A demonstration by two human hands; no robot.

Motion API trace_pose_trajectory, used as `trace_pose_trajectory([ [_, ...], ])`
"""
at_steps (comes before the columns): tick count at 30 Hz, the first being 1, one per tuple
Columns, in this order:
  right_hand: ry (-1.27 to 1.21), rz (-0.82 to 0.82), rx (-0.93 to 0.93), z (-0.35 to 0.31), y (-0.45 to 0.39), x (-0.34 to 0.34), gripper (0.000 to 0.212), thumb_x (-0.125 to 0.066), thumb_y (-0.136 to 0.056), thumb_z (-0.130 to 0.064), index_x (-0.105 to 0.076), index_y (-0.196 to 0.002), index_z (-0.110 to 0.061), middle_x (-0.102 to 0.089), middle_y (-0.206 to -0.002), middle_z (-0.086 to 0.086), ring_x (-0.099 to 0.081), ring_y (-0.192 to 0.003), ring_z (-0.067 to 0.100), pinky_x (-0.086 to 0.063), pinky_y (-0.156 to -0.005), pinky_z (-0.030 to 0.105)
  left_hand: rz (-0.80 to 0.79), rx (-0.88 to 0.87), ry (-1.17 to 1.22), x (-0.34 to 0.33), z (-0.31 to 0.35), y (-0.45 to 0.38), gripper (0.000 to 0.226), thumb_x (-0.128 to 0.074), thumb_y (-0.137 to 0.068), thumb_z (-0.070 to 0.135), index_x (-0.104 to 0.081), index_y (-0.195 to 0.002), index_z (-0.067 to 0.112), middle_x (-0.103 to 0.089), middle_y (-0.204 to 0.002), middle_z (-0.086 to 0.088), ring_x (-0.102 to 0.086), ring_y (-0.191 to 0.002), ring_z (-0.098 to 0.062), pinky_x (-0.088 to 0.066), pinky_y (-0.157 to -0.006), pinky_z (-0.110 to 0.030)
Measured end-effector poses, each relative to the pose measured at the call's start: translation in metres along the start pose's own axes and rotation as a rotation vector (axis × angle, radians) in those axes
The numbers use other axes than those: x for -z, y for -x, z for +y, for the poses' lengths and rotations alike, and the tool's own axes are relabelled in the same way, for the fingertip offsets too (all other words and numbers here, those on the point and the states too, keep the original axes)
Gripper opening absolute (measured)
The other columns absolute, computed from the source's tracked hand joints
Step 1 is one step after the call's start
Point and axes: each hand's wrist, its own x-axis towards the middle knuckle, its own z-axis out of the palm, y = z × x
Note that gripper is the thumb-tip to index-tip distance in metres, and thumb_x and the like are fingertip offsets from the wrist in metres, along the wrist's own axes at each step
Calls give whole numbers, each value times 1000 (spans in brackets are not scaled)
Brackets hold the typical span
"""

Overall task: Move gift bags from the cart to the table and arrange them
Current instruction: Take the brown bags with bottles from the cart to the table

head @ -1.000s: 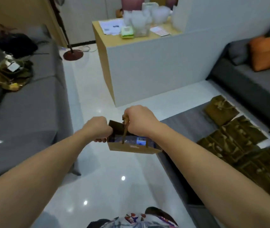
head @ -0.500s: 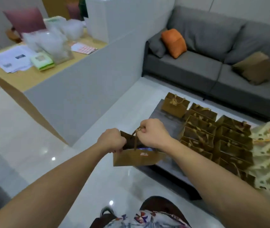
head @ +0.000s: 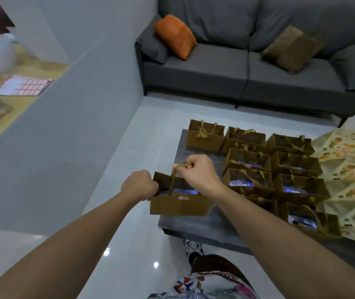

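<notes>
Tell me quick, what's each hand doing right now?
Left hand: grips the end of the bag.
Right hand: pinches the bag's handle.

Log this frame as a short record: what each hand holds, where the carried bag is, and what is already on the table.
left hand: grips the left end of the carried gift bag
right hand: pinches the bag's handle
carried bag position: over the table's near left part
bags on table: brown, open, in rows
beside the rows: patterned sheet

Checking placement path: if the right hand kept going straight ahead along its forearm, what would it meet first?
Probably bare table, then the lone far bag. The right hand pinches the held bag's handle; depth is unclear.
</notes>
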Motion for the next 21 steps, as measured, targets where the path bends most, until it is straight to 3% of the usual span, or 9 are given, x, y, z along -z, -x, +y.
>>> trace_pose_trajectory([
  [4,109,-69,-66,15,-68,10,29,-62,-82,-2,-50,-58,-12,-50,-57,0,-58,-64,21,-57,-65,46,-30,34,-47,-12,34,-66,17,-61,-91,22,-60,-78,12,-62,-73,-4,-61,-64,-17,-43,-52,-24],
  [6,155,-114,-71,21,-98,14,32,-60,-80,-1,-47,-56,-18,-52,-59,-1,-61,-68,26,-57,-63,45,-27,25,-61,-20,52,-97,20,-62,-92,28,-57,-79,13,-60,-75,-4,-59,-65,-19,-40,-50,-25],
  [9,252,-207,-97,37,-139,22,34,-62,-81,-2,-46,-60,-22,-52,-63,-2,-58,-72,24,-48,-59,35,-35,30,-41,-33,76,-143,27,-63,-90,33,-55,-73,13,-66,-83,-11,-64,-73,-28,-51,-59,-31],
  [12,322,-231,-117,59,-177,31,27,-61,-83,-7,-47,-64,-19,-56,-70,4,-58,-77,27,-52,-65,40,-57,60,3,-41,95,-185,20,-62,-89,23,-56,-73,13,-66,-86,-13,-62,-76,-29,-48,-61,-32],
  [15,325,-242,-142,77,-213,29,33,-59,-87,-8,-42,-64,-25,-57,-77,4,-58,-81,25,-51,-71,37,-70,94,108,-48,107,-219,10,-62,-89,19,-66,-93,11,-68,-96,-12,-63,-87,-31,-47,-69,-31],
  [21,367,-274,-208,109,-258,20,40,-61,-90,-9,-38,-65,-29,-57,-83,0,-57,-84,21,-46,-71,32,-248,117,307,-68,125,-247,43,-68,-91,24,-56,-131,14,-64,-121,-9,-60,-113,-32,-51,-95,-37],
])
